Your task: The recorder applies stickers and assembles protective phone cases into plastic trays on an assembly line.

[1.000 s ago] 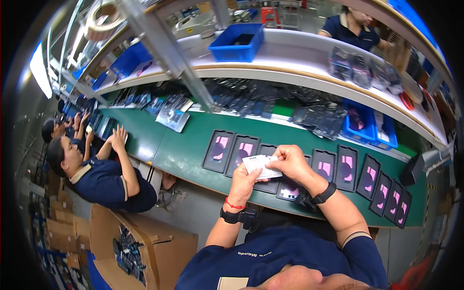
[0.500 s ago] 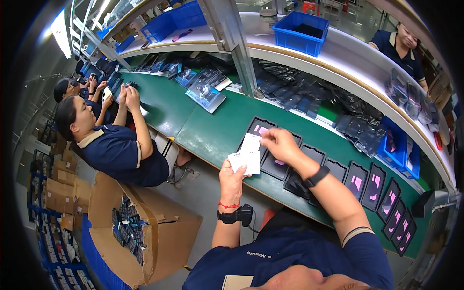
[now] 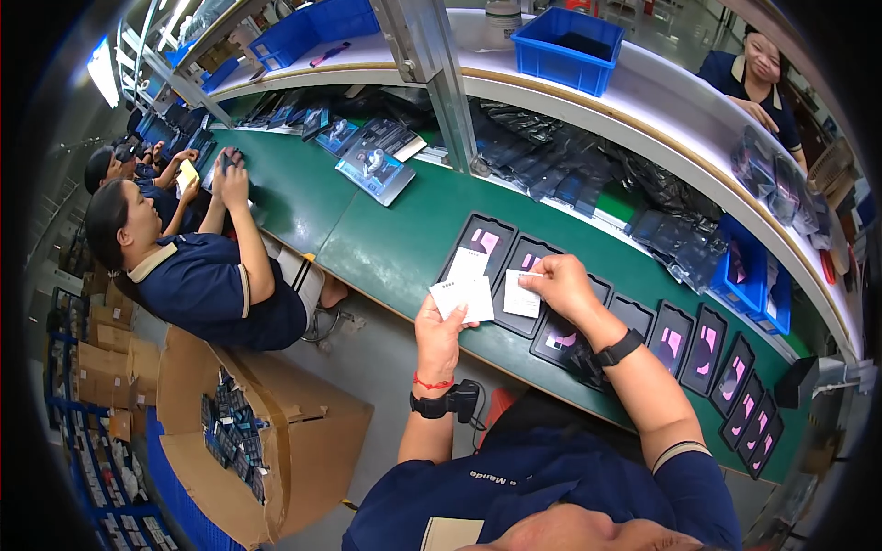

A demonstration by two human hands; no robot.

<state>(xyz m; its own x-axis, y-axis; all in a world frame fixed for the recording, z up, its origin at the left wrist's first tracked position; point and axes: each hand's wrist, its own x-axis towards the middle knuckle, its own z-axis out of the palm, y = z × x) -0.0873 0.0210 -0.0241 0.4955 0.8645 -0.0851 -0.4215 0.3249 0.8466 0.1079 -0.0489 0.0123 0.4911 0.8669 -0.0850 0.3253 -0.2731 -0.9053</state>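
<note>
My left hand [image 3: 437, 342] is closed around a small stack of white paper leaflets [image 3: 463, 299], thumb on top, near the table's front edge. Pinched in the fingers of my right hand [image 3: 564, 286] is a single white leaflet [image 3: 521, 296], which hangs over the second black tray [image 3: 525, 250] of the row. Another white leaflet [image 3: 469, 263] lies in the first black tray [image 3: 501, 227], partly hidden behind the stack. Pink pieces show in both these trays. My right forearm covers parts of the trays beneath it.
More black trays with pink pieces [image 3: 706, 350] run along the green table [image 3: 377, 257] to the right. Boxes [image 3: 377, 173] and dark plastic bags lie under the shelf. A blue bin [image 3: 567, 48] stands above. A co-worker [image 3: 197, 285] sits left, near an open carton [image 3: 308, 459].
My right hand has moved right and slightly nearer, from the first tray to the second, now with a separate leaflet. One leaflet stays in the first tray. My left hand has barely moved.
</note>
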